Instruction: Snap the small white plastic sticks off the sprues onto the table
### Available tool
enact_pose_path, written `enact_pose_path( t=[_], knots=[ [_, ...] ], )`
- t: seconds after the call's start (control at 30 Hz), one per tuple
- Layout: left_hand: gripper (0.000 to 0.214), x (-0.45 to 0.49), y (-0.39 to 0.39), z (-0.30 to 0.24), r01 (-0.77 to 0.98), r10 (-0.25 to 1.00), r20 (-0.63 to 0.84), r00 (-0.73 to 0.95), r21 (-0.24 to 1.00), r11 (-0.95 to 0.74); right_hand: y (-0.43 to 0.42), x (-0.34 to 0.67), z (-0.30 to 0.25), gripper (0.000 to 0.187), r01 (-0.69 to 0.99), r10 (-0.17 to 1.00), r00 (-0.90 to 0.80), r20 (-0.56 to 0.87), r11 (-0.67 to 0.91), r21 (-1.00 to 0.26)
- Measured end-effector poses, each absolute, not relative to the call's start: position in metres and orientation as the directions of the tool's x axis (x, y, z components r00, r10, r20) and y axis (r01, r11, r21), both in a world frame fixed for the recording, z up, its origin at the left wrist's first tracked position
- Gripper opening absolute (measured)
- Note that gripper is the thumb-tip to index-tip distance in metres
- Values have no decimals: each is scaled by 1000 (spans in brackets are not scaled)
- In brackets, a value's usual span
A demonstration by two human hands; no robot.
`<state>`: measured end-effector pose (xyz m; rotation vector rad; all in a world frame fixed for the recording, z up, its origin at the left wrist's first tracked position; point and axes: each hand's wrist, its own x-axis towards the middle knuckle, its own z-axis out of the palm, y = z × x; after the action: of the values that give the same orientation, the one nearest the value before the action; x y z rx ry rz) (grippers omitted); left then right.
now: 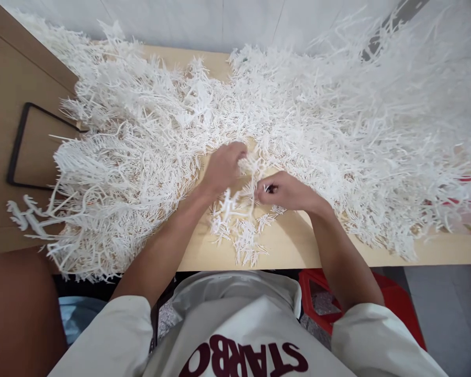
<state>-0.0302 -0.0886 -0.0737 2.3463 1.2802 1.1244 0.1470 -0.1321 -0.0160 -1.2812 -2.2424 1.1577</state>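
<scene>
My left hand (224, 166) is at the middle of the table, its fingers curled in at the upper end of a white branched sprig (254, 166) that looks like plastic. My right hand (286, 191) is closed in a pinch on the right side of the same sprig, lower down. The fingertips are partly hidden and slightly blurred. Just below the hands, a small group of loose white sprigs (241, 235) lies on the bare tabletop near its front edge.
Large heaps of white sprigs cover the table (294, 251) at left (121, 157) and right (357, 125). A brown panel with a black metal loop (18, 141) stands at left. A red stool (400, 309) is below right. Another person's limb (19, 309) shows at lower left.
</scene>
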Motion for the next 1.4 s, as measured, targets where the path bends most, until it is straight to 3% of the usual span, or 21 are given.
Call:
enact_pose_path(
  t=[0.1, 0.2, 0.3, 0.53, 0.67, 0.77, 0.87, 0.97, 1.03, 1.1, 1.17, 1.23, 1.33, 1.4],
  knots=[
    [12, -36, -84, -68, 537, 852, 500, 155, 681, -497, -136, 141, -15, 26, 506, 889, -458, 20, 279, -816],
    [15, -36, -87, -63, 436, 869, 457, 190, 753, -492, -133, 138, -21, 25, 479, 957, -190, 218, 284, -830],
    [17, -34, -92, -61, 404, 846, 450, 285, 744, -532, -127, 140, -27, 32, 522, 964, -129, 231, 264, -811],
    [17, -32, -93, -69, 456, 691, 534, 487, 519, -723, -123, 146, -34, 28, 631, 944, -288, 161, 313, -709],
    [23, -30, -94, -70, 583, 621, 517, 589, 260, -770, -122, 148, -30, 23, 691, 928, -368, 64, 319, -649],
    [27, -28, -94, -69, 615, 610, 517, 601, 187, -766, -124, 152, -23, 25, 643, 920, -388, 61, 317, -697],
    [27, -33, -91, -67, 616, 680, 567, 465, 344, -709, -131, 155, -15, 30, 455, 848, -529, 30, 313, -833],
    [23, -44, -86, -64, 568, 786, 593, 174, 592, -572, -136, 154, -13, 28, 256, 799, -592, 106, 312, -915],
    [21, -48, -85, -62, 484, 834, 550, 42, 719, -498, -134, 153, -18, 22, 297, 886, -400, 235, 368, -881],
    [25, -47, -88, -59, 389, 870, 493, 11, 799, -458, -127, 153, -25, 22, 479, 915, -174, 365, 402, -780],
    [29, -43, -93, -55, 327, 889, 456, 43, 834, -444, -122, 152, -30, 28, 621, 883, -120, 454, 423, -660],
    [31, -38, -99, -51, 316, 891, 443, 94, 836, -449, -121, 150, -32, 33, 634, 857, -223, 465, 490, -599],
    [32, -34, -107, -44, 350, 877, 462, 133, 806, -478, -125, 146, -33, 34, 554, 827, -374, 421, 563, -613],
    [33, -33, -110, -41, 358, 871, 475, 126, 797, -487, -127, 144, -35, 29, 554, 827, -357, 435, 562, -614]
  ],
)
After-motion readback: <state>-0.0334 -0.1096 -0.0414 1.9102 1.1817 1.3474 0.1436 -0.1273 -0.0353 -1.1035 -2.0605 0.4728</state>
